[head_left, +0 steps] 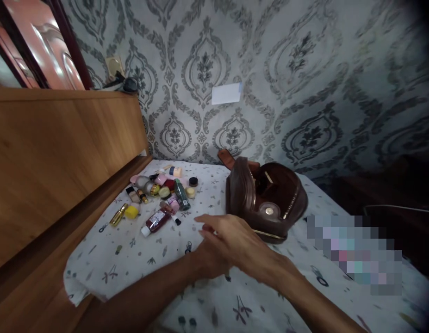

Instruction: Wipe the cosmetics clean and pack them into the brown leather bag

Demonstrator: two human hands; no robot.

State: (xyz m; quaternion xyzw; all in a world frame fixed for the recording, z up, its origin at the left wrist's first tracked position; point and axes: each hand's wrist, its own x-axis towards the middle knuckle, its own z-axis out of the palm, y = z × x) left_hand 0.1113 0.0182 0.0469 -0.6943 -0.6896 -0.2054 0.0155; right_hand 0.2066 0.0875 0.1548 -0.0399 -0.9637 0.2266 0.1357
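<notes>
Both forearms (297,283) run nearest my camera, the right hand (231,231) lying over the left hand (211,255), just left of the open brown bag (238,189). I see the right one loosely extended; the left is partly covered, so I cannot tell its grasp. Inside the bag sits a round clear container (269,211); farther left of it, a red bottle (157,220) and green bottle (181,194) lie on patterned cloth (148,259).

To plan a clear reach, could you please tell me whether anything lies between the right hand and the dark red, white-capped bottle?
Yes: a small black-capped item lies on the white patterned cloth between the right hand and the dark red, white-capped bottle.
</notes>
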